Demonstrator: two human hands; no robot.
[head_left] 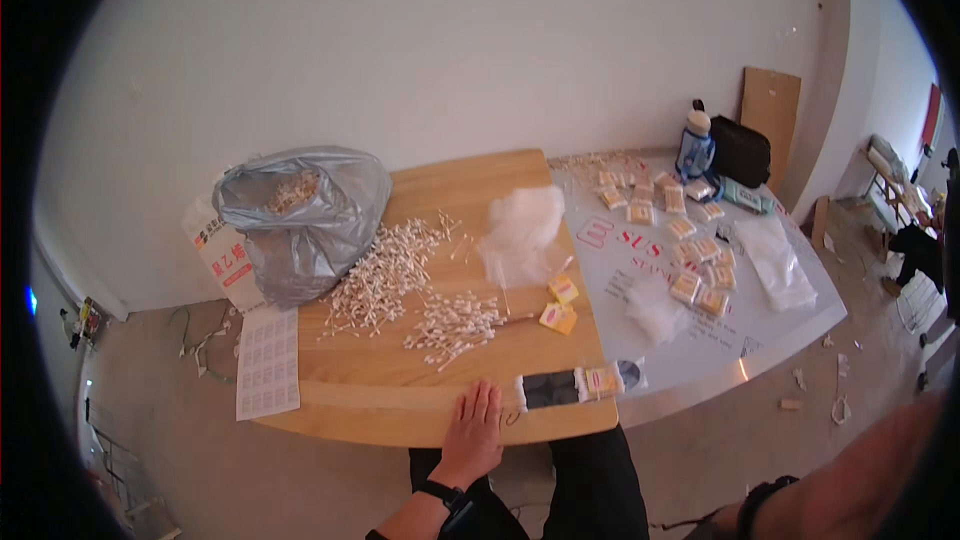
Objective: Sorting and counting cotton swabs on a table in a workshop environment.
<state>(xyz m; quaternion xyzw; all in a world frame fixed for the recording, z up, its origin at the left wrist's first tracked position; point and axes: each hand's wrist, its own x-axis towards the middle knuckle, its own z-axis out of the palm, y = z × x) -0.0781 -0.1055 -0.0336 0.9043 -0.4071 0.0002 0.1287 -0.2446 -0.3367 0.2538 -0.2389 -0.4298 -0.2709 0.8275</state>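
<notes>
My left hand lies flat on the near edge of the wooden table, fingers stretched out and holding nothing. Close to its fingertips, a short row of cotton swabs shows at the end of a dark flat strip. At the strip's other end sits a small yellow-labelled pack with clear film around it. My right forearm comes in at the lower right with a dark band at the wrist; the hand itself is out of the picture. Two loose heaps of cotton swabs lie farther back.
A grey plastic bag holding swabs stands at the left, above a printed sheet. Yellow cards and clear bags lie mid-table. Rightward, a grey-white table bears several swab packs, a bottle and a black pouch.
</notes>
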